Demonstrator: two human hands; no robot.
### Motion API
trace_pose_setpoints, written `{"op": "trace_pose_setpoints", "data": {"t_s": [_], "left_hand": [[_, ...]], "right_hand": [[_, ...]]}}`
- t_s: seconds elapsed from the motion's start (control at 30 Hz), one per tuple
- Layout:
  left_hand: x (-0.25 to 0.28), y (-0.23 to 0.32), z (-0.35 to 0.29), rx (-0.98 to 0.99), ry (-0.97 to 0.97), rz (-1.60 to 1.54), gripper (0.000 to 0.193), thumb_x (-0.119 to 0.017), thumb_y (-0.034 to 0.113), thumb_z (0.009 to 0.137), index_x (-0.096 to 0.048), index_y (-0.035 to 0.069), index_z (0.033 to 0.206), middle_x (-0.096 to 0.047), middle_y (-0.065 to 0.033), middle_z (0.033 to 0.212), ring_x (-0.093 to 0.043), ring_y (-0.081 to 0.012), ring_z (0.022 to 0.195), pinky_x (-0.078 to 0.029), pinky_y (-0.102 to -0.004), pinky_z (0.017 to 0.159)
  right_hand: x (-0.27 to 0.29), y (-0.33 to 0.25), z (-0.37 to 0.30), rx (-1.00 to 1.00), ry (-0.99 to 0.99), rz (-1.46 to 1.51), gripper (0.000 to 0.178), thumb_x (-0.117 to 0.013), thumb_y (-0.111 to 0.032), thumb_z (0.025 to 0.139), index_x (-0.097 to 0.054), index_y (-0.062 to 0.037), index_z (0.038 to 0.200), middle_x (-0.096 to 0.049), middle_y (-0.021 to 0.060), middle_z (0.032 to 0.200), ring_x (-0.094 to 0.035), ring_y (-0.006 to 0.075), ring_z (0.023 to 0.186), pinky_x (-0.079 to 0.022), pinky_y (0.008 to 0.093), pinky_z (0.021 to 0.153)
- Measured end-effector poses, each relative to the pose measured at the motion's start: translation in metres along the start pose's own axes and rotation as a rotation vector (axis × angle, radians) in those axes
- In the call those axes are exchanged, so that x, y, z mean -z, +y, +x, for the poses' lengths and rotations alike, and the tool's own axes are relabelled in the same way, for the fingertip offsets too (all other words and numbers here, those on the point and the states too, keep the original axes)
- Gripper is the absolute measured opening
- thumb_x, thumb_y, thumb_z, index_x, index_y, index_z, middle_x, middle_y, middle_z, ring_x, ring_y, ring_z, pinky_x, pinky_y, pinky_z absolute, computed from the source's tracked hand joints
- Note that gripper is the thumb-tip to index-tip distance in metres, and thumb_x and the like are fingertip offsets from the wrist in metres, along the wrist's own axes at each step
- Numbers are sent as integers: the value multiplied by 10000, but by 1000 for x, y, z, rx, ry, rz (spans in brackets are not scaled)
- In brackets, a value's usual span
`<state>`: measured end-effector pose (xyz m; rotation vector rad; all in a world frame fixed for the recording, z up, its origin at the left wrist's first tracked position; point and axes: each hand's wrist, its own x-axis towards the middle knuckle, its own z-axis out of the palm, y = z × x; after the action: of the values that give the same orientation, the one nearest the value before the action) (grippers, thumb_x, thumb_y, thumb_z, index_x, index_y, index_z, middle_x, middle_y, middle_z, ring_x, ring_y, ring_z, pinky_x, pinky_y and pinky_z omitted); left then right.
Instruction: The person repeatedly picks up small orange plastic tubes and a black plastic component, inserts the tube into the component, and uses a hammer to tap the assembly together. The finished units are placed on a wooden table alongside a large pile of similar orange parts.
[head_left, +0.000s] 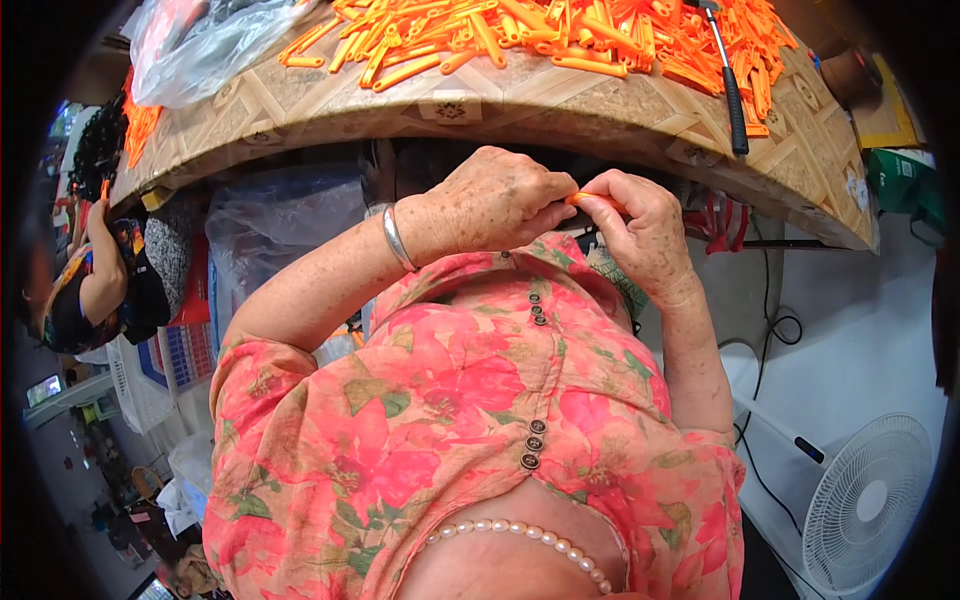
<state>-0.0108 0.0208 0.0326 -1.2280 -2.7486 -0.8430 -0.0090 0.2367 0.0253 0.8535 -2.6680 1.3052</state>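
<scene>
The left hand and right hand together pinch a mostly hidden orange piece, one o'clock from centre. It should handle light, stiff, slightly slippery (probably plastic); its ends suit gripping. Toward twelve, orange strips heap the table.

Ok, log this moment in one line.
left hand: pinching small orange piece | right hand: pinching same piece | table: heaped orange strips, black-handled tool at right
</scene>
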Motion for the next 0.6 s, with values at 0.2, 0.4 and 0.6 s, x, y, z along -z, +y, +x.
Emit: {"op": "trace_pose_setpoints", "data": {"t_s": [0.2,0.4,0.6], "left_hand": [[20,-15,-4,70,28,9,191,-650,227,913,-645,56,997,-642,-143,736,-643,-355,696,-492,-435,586],[31,-26,-16,218,107,104,211,-657,238,918,-657,51,1015,-656,-145,765,-656,-360,718,-507,-429,612],[28,-42,-18,210,208,21,213,-619,277,932,-659,68,944,-647,-153,717,-649,-372,719,-506,-474,622]], "right_hand": [[7,4,40,168,-123,15,140,-664,-193,882,-659,-54,887,-641,130,757,-630,326,735,-493,409,676],[12,15,81,223,-265,1,167,-652,-194,909,-673,-29,929,-621,107,795,-606,253,798,-471,369,728],[8,8,104,424,-206,-297,258,-672,-294,873,-667,-37,853,-637,122,846,-617,314,889,-482,428,799]]}}
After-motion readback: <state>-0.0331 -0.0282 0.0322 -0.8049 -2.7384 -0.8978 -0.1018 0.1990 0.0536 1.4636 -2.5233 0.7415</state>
